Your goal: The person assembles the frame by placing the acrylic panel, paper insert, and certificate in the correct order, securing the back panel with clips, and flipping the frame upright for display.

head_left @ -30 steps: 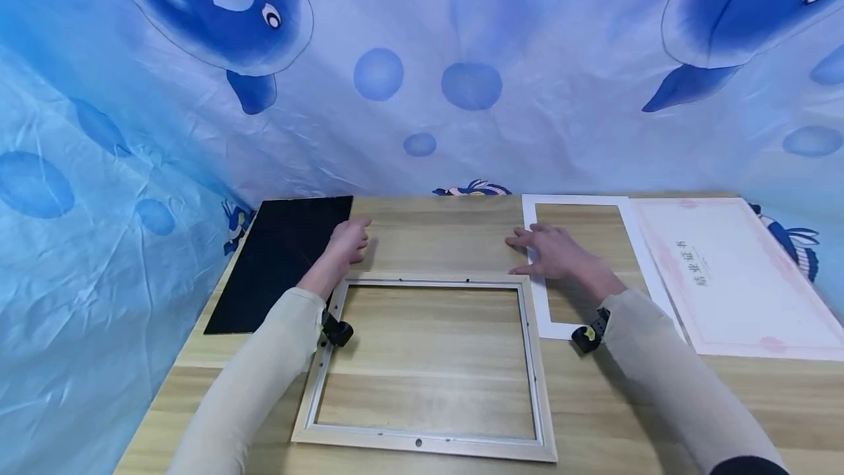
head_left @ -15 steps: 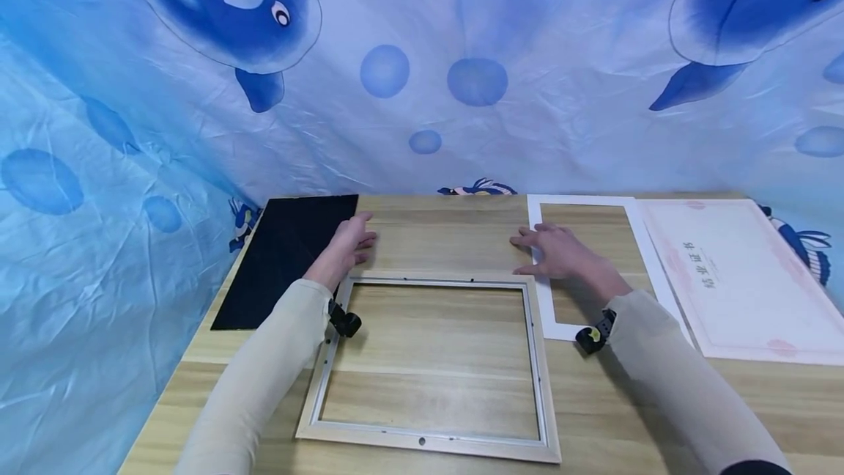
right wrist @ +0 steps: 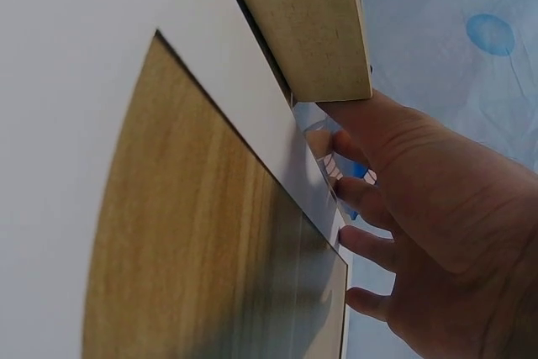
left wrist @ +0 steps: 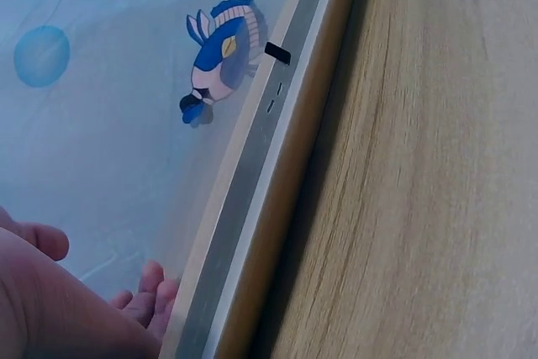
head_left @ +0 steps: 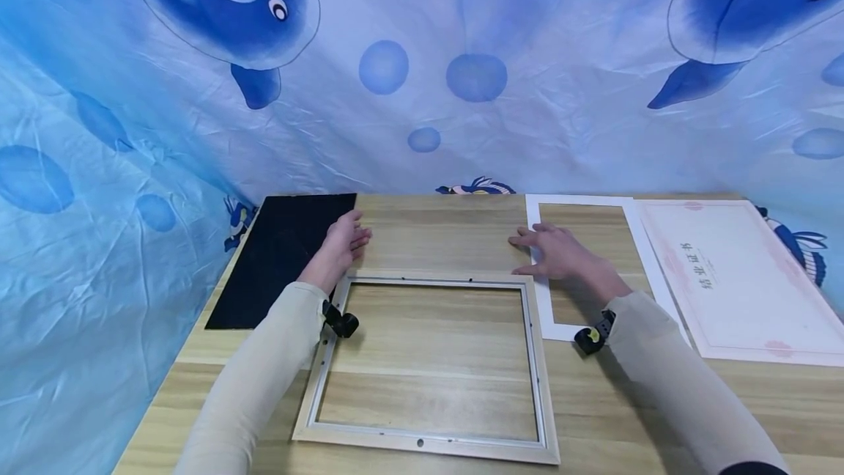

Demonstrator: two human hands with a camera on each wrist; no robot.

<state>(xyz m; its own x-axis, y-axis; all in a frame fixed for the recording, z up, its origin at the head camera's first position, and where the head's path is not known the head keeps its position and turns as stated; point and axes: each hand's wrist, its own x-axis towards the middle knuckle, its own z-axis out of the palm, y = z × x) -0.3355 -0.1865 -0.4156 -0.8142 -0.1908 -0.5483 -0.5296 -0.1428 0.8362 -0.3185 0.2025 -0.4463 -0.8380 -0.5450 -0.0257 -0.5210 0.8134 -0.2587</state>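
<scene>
The left hand (head_left: 341, 242) and right hand (head_left: 559, 252) face each other, fingers loosely extended, just past the far corners of the wooden frame (head_left: 369, 440); it lies on their near side, long axis left-right, neither hand clearly closer.

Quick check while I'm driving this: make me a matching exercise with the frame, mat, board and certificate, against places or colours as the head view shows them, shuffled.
1. Frame
2. Mat
3. Board
4. Certificate

A. Black, farthest left of the four
B. Farthest right of the four
C. White, with an open middle
D. Pale wood, nearest the bottom of the view

Pairs: 1-D, 2-C, 3-A, 4-B
</scene>
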